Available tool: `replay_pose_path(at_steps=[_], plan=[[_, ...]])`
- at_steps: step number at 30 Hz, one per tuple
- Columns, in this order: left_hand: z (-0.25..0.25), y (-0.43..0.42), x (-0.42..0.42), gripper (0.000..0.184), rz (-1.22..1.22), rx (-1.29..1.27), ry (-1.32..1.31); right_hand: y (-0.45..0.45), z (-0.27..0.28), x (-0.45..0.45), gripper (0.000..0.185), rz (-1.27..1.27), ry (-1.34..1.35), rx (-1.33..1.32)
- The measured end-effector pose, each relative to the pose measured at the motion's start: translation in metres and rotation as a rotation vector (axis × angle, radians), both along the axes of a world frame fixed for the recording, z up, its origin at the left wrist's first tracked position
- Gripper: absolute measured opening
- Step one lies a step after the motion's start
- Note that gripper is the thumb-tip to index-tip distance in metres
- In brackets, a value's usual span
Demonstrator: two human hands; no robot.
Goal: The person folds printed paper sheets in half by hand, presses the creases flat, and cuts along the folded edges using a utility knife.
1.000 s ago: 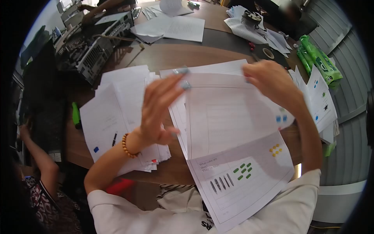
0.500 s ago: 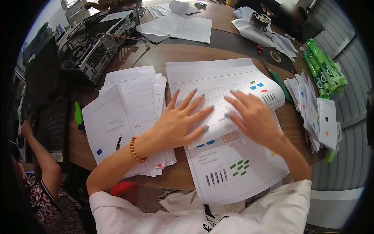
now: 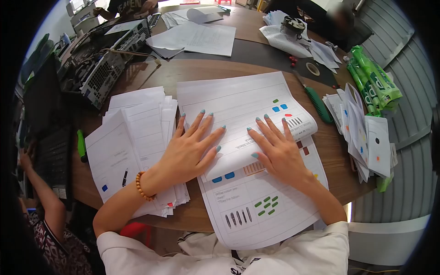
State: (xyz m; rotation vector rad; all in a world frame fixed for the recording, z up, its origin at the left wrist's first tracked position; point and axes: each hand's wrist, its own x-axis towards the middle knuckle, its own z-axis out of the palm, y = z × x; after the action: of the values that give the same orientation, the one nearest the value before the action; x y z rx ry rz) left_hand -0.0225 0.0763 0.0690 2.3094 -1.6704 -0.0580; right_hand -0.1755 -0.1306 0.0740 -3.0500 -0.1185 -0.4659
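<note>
A large printed sheet point(image 3: 270, 220) with coloured pictures lies at the table's near edge, its far half folded over toward me into a loose curl at the right. My left hand point(image 3: 190, 144) rests flat on the left side of the folded flap point(image 3: 233, 98), fingers spread. On the flap's lower middle lies my right hand point(image 3: 277, 151), palm down with its fingers apart. Rows of pens, green shapes and short text show on the part below the fold. Left of it sits a stack of printed papers point(image 3: 137, 128), partly under my left forearm.
A green-handled tool point(image 3: 318, 104) and a tape roll point(image 3: 312, 68) lie beyond the sheet. Folded papers point(image 3: 357, 133) and green packages point(image 3: 373, 82) stand at the right. An opened computer case point(image 3: 103, 73) is at the upper left. Other people sit around the table.
My right hand has slid down and left along the flap, its fingers now stretched out. The fold looks flatter. The whole view has shifted slightly.
</note>
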Motion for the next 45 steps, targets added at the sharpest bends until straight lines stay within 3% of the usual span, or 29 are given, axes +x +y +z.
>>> replay_pose_path(at_steps=[7,10,12,27,37,45], plan=[[0.001,0.0,0.001,0.047,0.004,-0.041,0.001,0.001,0.0,0.0,0.045,-0.01,0.061,0.034],[0.003,0.0,0.004,0.046,-0.137,-0.134,0.072,0.001,-0.002,0.001,0.045,-0.011,0.066,0.038],[0.004,0.0,0.003,0.049,-0.302,-0.154,-0.02,0.001,-0.002,0.002,0.045,-0.016,0.066,0.036],[-0.001,0.0,-0.001,0.052,-0.238,-0.043,0.008,0.001,-0.009,0.005,0.046,-0.032,0.021,0.03],[-0.001,0.001,-0.001,0.052,-0.214,-0.021,0.033,0.001,-0.008,0.006,0.048,-0.061,0.125,0.016],[-0.005,0.0,-0.002,0.051,-0.217,-0.058,-0.065,0.002,-0.011,0.008,0.051,-0.058,0.119,0.025]])
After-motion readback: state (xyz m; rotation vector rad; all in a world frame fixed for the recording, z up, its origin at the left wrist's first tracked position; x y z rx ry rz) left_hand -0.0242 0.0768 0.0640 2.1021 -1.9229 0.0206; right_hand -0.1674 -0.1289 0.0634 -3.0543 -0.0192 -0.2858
